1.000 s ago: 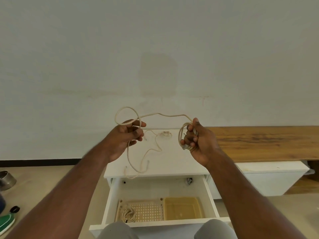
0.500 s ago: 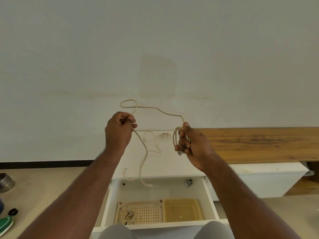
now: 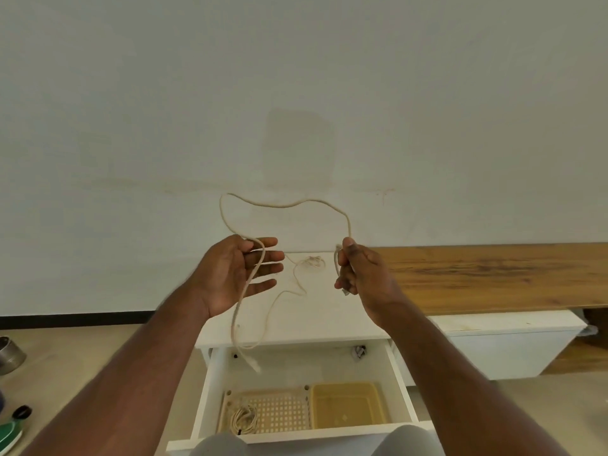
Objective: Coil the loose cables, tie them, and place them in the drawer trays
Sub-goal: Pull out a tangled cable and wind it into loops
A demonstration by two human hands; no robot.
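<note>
Above the open drawer (image 3: 399,383), a cream cable (image 3: 286,205) arcs between both hands. Left hand (image 3: 237,274) lies spread, cable draped across its fingers; right hand (image 3: 358,271) grips a small coil. Another coiled cable (image 3: 244,419) sits in the perforated tray (image 3: 283,411).

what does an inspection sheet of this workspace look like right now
surface: white cabinet top with a drawer open below.
job's things: perforated tray holds a coiled cable; yellow tray beside it.
clutter: small dark object at the drawer's back.
grippers: left hand open, cord draped over its fingers; right hand grips the cord's coiled end.
cables: cord arcs between the hands, tail hanging over the drawer; loose cable on the top.
surroundings: wooden bench, metal bowl on the floor.
</note>
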